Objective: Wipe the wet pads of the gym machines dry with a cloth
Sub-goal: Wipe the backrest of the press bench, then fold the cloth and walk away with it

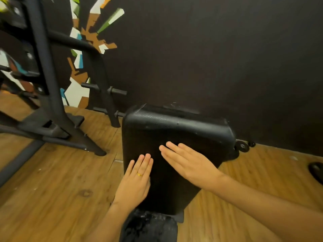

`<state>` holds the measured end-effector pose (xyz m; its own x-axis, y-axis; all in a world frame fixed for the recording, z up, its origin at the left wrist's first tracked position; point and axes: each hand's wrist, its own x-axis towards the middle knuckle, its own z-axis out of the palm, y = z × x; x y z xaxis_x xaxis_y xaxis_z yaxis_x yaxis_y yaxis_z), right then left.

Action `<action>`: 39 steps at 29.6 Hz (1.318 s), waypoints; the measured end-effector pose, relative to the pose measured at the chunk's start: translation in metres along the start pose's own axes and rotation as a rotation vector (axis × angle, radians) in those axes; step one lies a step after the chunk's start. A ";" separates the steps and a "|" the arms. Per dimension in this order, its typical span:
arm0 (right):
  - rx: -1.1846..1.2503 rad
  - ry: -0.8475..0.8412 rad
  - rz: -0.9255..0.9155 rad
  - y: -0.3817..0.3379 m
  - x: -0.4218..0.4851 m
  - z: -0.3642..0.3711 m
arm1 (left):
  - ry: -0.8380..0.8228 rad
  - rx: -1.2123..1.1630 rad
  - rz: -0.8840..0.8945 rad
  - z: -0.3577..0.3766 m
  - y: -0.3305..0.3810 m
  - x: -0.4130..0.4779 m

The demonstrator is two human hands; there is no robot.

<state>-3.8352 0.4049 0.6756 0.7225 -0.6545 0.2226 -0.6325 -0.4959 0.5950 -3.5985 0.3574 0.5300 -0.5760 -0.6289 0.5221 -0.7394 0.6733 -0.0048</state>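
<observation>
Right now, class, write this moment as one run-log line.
left hand: open, flat on pad | right hand: open, flat on pad | cloth: not in view

Both hands flat on black bench pad (174, 133), fingers straight: left hand (136, 180), gold ring (139, 174), near pad's left edge; right hand (187, 163) mid-pad. Black machine frame (50, 95) left, wooden floor (52, 189), dark wall (227, 58).
</observation>
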 end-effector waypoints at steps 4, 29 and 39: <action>0.120 -0.091 0.076 -0.001 -0.001 -0.017 | -0.146 -0.136 -0.152 -0.048 0.024 0.001; 1.543 0.457 0.315 -0.163 0.120 -0.255 | 0.448 -0.857 -1.000 -0.413 0.052 -0.110; 1.992 0.004 0.317 -0.198 0.177 -0.315 | 0.525 -0.806 -1.102 -0.445 0.028 -0.165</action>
<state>-3.4942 0.5665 0.8407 0.5443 -0.8287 0.1308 -0.0759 -0.2040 -0.9760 -3.3688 0.6531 0.8236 0.4616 -0.8664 0.1906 -0.2193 0.0967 0.9708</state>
